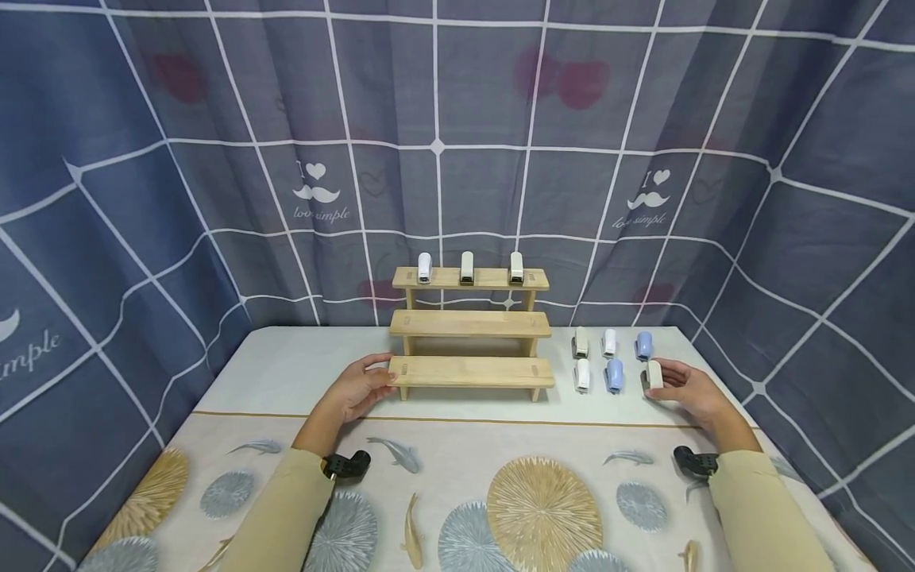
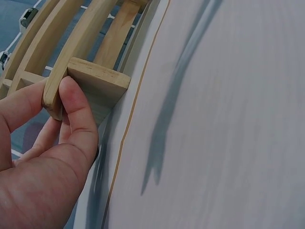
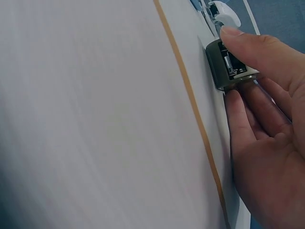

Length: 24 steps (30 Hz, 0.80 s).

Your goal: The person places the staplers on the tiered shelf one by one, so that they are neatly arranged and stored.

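Cream stapler (image 1: 654,374), pinched by the right hand (image 1: 689,391) just right of the near blue stapler (image 1: 614,376), could slip from a shallow hold, while the left hand (image 1: 360,387) pinches the wooden rack (image 1: 470,324) low down (a tug might topple the white stapler (image 1: 425,268) on top).

Pale yellow sleeves (image 1: 282,512); black camera (image 1: 350,465) strapped at each wrist.

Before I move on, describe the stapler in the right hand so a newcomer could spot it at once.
Start at the three-tier wooden stand and go right to two rows of small staplers. At the front row's right end is a cream stapler with a dark base. The right hand pinches it, while its nearest neighbours are blue.
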Available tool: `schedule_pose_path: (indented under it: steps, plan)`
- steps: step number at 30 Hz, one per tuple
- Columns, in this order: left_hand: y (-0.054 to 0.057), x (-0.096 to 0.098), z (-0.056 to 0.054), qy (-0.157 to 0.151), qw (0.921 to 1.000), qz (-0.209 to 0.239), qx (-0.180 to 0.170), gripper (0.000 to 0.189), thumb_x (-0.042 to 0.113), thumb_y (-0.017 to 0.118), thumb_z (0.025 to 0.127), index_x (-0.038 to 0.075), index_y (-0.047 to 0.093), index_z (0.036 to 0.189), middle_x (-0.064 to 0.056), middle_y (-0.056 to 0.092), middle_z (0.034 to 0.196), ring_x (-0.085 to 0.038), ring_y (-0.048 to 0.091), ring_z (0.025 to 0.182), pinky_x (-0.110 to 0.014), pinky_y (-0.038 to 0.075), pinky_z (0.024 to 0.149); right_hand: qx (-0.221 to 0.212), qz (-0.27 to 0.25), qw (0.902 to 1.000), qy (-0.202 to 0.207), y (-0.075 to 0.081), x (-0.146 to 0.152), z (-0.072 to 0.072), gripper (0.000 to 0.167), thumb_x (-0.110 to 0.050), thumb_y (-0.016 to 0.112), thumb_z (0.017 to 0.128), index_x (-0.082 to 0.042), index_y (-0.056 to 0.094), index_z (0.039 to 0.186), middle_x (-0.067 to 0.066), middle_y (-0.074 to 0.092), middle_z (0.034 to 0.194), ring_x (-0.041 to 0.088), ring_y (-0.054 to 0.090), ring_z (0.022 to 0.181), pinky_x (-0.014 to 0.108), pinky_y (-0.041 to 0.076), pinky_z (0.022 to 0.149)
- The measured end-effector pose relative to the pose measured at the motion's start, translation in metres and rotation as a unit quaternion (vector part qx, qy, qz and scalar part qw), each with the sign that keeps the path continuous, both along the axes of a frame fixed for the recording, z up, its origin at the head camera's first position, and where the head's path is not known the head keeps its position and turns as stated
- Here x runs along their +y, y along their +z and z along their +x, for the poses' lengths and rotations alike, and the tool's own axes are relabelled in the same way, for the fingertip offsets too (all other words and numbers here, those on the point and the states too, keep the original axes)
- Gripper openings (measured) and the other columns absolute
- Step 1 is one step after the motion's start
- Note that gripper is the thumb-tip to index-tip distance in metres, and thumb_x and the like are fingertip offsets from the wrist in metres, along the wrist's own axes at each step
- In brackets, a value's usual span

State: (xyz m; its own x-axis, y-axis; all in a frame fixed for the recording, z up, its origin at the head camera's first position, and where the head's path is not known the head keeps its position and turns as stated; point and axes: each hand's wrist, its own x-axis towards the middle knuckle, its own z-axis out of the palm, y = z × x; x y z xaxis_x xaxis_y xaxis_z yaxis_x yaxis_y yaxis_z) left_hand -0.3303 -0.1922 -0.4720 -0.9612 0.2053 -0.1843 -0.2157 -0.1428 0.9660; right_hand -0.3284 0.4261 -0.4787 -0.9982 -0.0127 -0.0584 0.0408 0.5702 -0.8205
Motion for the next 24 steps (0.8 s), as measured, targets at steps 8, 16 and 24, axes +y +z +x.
schedule_pose_path:
  steps: [8, 16, 24]
  plan:
    - [0.0019, -0.0032, 0.0004, -0.005, 1.0, 0.002, 0.001, 0.068, -0.008, 0.06, 0.097, -0.004, 0.028, 0.157, -0.004, 0.064, 0.099, -0.012, 0.067, 0.083, -0.02, 0.061, 0.076, 0.003, -0.022, 0.9997, 0.001, -0.0002, -0.003, -0.0003, 0.094, -0.019, 0.085, 0.084, 0.008, 0.031, 0.156, 0.034, 0.038, 0.155, -0.014, 0.044, 0.102, 0.001, 0.045, 0.082]
    - [0.0015, -0.0019, -0.0012, -0.009, 1.0, 0.003, 0.002, 0.069, -0.01, 0.058, 0.096, -0.004, 0.027, 0.157, -0.003, 0.066, 0.098, -0.013, 0.069, 0.084, -0.021, 0.061, 0.076, 0.003, -0.006, 0.9999, -0.011, -0.0036, -0.0035, 0.0005, 0.096, -0.026, 0.086, 0.084, 0.005, 0.032, 0.157, 0.031, 0.041, 0.155, 0.004, 0.053, 0.116, 0.002, 0.047, 0.083]
    - [0.0005, -0.002, -0.0009, -0.013, 0.9999, 0.002, 0.01, 0.069, -0.008, 0.058, 0.097, -0.005, 0.025, 0.158, -0.003, 0.065, 0.099, -0.012, 0.069, 0.084, -0.021, 0.061, 0.077, 0.023, 0.031, 0.9991, -0.016, -0.002, -0.0096, 0.0086, 0.091, -0.031, 0.085, 0.086, 0.007, 0.037, 0.153, 0.032, 0.049, 0.148, 0.035, 0.056, 0.129, 0.005, 0.05, 0.081]
